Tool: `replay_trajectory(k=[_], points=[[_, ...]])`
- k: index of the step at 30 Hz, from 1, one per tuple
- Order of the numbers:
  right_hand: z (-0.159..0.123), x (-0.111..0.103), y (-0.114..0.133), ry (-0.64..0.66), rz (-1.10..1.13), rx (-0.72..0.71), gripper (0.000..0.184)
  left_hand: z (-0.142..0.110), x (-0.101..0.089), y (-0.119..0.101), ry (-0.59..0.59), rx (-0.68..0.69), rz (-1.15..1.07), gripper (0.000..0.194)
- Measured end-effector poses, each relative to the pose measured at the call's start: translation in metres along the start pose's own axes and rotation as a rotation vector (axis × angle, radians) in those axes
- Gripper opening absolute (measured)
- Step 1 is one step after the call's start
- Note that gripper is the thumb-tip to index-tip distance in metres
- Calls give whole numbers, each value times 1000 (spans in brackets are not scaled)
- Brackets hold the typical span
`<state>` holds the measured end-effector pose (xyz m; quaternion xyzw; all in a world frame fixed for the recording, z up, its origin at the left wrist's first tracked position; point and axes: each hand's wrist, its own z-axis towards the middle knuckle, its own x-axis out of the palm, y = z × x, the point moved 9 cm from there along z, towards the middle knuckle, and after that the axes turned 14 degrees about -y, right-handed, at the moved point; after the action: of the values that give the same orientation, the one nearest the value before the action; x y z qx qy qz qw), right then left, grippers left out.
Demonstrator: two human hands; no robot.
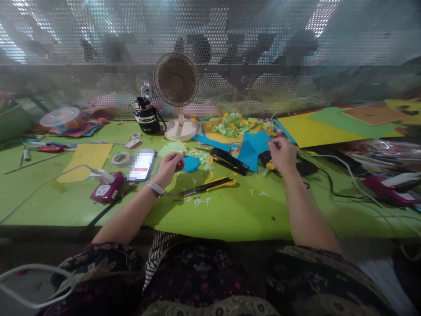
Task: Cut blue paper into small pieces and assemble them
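My left hand (168, 169) is raised over the green table, thumb and fingertips pinched together; anything between them is too small to make out. Just right of it lie blue paper pieces (192, 163) and light green paper (173, 148). My right hand (282, 154) is also pinched, close to a larger blue sheet (251, 149), and what it may hold cannot be made out. Between the hands lie a black stapler (230, 161) and a yellow-and-black box cutter (210, 186). Behind them is a heap of green and yellow paper cutouts (233, 125).
A fan (177, 83) and a black bottle (146, 116) stand at the back. Left are a phone (142, 164), a tape roll (121, 159) and a purple power strip (107, 188). Coloured sheets (315, 129) and a cable (345, 162) lie right. Scraps (199, 202) litter the front.
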<state>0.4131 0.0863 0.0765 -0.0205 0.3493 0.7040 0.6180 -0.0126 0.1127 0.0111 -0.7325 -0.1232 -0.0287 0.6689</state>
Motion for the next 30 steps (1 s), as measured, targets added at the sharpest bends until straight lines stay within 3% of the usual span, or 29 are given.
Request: replay_trajectory(k=[2,4,6,9,12,15,18,24,28,30], points=[[-1,-18,21,-165,88,-42,31,-6,8,9,75,-100,28,40],[-14,-24,60,-172,195,-172,30,-16,21,21,194,-233,56,49],[-39,-19,112,-48,311,-375,23,-30,33,32,315,-374,69,58],[-102,-11,189,230,497,-791,19,-47,46,42,438,-526,22,60],[-149,-15,222,310,562,-1040,20,-46,48,40,421,-506,-107,50],[-168,-20,232,338,603,-1133,21,-35,42,36,329,-409,-166,32],[-162,-20,235,402,639,-1028,15,-29,37,33,267,-342,-178,25],[-118,0,218,321,585,-471,14,-34,44,25,328,-259,-172,29],[-115,11,209,312,605,-358,15,-46,53,23,476,-250,-131,48],[-116,10,207,308,611,-340,16,-47,53,20,484,-172,-105,46]])
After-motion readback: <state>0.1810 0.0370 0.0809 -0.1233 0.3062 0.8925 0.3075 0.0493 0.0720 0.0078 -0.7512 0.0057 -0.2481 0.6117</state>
